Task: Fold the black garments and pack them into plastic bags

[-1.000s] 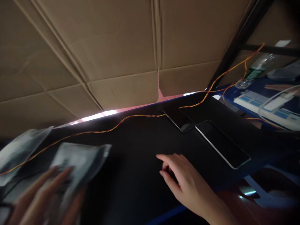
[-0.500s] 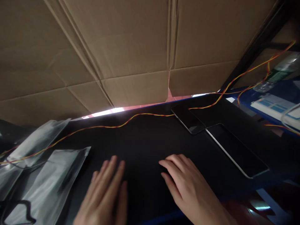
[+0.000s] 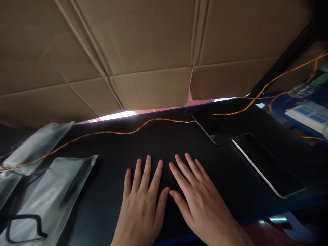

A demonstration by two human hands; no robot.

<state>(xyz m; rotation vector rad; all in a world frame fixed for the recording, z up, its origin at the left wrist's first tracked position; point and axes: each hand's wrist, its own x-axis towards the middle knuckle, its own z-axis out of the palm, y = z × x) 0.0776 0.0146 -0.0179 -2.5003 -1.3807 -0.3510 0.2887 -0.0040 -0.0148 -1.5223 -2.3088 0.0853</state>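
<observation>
My left hand (image 3: 143, 201) lies palm down on the black tabletop (image 3: 115, 147), its fingers spread and nothing in it. Beside it my right hand (image 3: 198, 194) rests the same way, fingers apart, also holding nothing. The two thumb tips meet or nearly meet. To the right of my right hand lies a phone (image 3: 268, 164) with a dark screen and a pale edge. A second dark phone (image 3: 211, 126) is just behind it, close to its corner. Translucent plastic bags (image 3: 58, 191) are on the left, away from my left hand.
A red and yellow twisted wire (image 3: 107, 132) crosses the back of the tabletop. Brown cardboard (image 3: 148, 44) stands behind. A black cord loop (image 3: 25, 217) is at the lower left. At the right, a white and blue box (image 3: 307, 114) and a clear bottle (image 3: 302, 91) sit on a blue surface.
My left hand has moved right and forward, and both hands have spread their fingers flat. The thumbs have come together. The view has shifted slightly.
</observation>
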